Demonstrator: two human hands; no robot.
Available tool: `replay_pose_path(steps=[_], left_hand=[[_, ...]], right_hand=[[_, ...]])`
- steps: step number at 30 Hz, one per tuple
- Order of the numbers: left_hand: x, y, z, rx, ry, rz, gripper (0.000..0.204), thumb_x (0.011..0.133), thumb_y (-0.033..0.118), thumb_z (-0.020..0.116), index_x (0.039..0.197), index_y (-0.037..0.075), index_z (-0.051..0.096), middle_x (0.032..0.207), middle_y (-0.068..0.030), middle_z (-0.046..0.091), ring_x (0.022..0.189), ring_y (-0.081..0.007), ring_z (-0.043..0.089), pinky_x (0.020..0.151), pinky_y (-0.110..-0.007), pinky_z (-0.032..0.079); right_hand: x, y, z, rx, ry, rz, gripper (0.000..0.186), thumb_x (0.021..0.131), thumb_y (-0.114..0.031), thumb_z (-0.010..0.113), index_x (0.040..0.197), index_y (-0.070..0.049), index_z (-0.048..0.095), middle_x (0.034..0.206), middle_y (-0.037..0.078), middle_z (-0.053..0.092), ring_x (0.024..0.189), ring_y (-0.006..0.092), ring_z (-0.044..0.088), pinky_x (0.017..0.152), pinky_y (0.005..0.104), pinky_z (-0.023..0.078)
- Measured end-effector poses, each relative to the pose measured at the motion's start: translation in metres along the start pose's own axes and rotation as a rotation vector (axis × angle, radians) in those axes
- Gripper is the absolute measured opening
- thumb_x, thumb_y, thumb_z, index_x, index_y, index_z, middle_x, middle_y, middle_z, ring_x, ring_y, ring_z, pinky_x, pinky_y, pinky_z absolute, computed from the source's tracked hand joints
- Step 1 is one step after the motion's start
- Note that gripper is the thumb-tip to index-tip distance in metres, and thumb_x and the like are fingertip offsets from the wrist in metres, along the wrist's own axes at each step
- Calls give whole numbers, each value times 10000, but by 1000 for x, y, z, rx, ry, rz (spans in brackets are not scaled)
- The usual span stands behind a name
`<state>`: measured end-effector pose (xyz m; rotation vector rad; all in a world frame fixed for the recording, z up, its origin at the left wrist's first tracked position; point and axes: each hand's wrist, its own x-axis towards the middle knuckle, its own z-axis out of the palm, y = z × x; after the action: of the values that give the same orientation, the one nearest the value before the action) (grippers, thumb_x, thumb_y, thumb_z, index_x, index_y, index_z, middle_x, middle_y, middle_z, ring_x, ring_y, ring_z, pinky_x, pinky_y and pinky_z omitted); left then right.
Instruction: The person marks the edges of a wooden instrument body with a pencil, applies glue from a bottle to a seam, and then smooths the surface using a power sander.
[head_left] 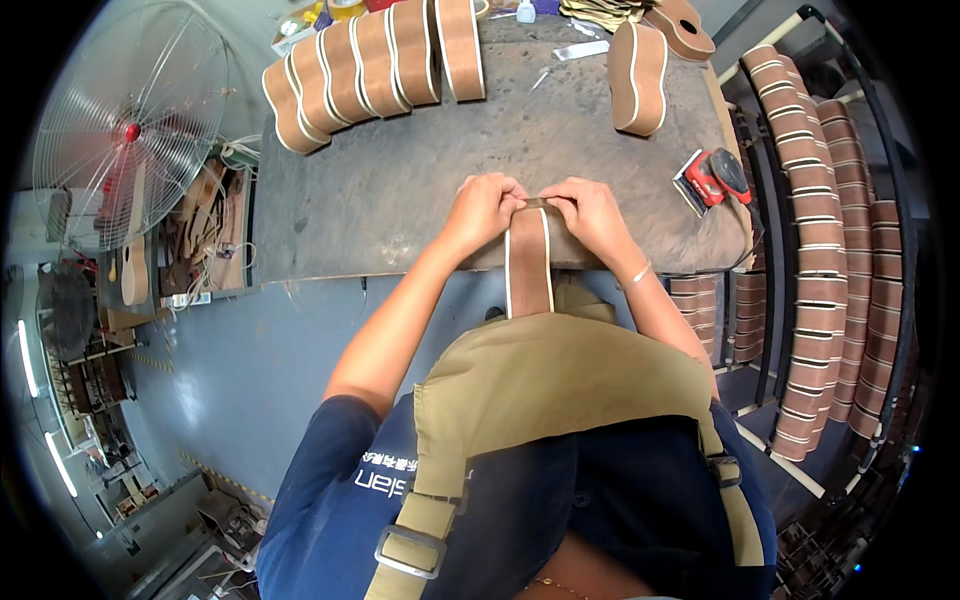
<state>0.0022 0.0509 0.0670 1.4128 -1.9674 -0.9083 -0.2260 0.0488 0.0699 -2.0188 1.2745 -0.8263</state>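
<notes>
A brown ukulele body [530, 262] with cream edging is on its side, between the table's near edge and my apron. My left hand [484, 212] and my right hand [590, 214] meet at its far end, fingers closed in a pinch. A short, thin dark strip [536, 203] stretches between the fingertips, across the end of the body. What it is made of cannot be made out. The left thumb and fingertips hold its left end, the right ones its right end. The lower part of the body is hidden by the apron.
Several ukulele bodies [360, 70] stand in a row at the table's far left, another body [638, 80] at the far right. A red power sander [712, 180] lies on the right. Racks of stacked bodies [805, 220] stand right, a large fan [132, 130] left.
</notes>
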Motion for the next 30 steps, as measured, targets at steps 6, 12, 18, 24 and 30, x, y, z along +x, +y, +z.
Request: replay_pose_path(steps=[6, 12, 18, 24, 30], left_hand=[[34, -67, 29, -167, -194, -197, 80, 890, 37, 769, 941, 19, 827, 811, -152, 782, 726, -209, 729, 706, -353, 574], [-35, -2, 16, 227, 169, 313, 90, 853, 17, 782, 933, 52, 803, 767, -116, 624, 758, -309, 600, 681, -414, 499], [-28, 4, 17, 204, 188, 305, 96, 854, 7, 751, 924, 57, 793, 814, -134, 616, 807, -353, 609, 729, -420, 505], [35, -49, 18, -140, -281, -266, 136, 854, 19, 740, 923, 78, 840, 768, -122, 624, 848, -335, 647, 758, -431, 538], [-13, -7, 4, 40, -23, 148, 149, 851, 30, 781, 971, 80, 855, 745, -120, 605, 818, -319, 634, 747, -438, 534]], right_hand=[[16, 54, 25, 163, -271, 322, 242, 875, -64, 736, 1093, -36, 834, 924, 222, 767, 808, 355, 734, 774, 417, 575], [-49, -6, 14, -96, 52, -54, 366, 868, 13, 654, 1169, -125, 809, 950, 137, 716, 878, 335, 685, 777, 426, 558], [-45, 6, 17, -49, 64, -73, 364, 898, 23, 642, 1188, -119, 810, 951, 113, 737, 860, 325, 684, 772, 402, 562], [16, 66, 23, 176, -364, 270, 297, 939, -10, 655, 1180, -80, 815, 875, 128, 710, 825, 319, 681, 732, 377, 528], [-16, 21, 0, -33, -171, -24, 249, 930, -64, 695, 1134, -105, 833, 839, 151, 707, 795, 336, 676, 732, 422, 531]])
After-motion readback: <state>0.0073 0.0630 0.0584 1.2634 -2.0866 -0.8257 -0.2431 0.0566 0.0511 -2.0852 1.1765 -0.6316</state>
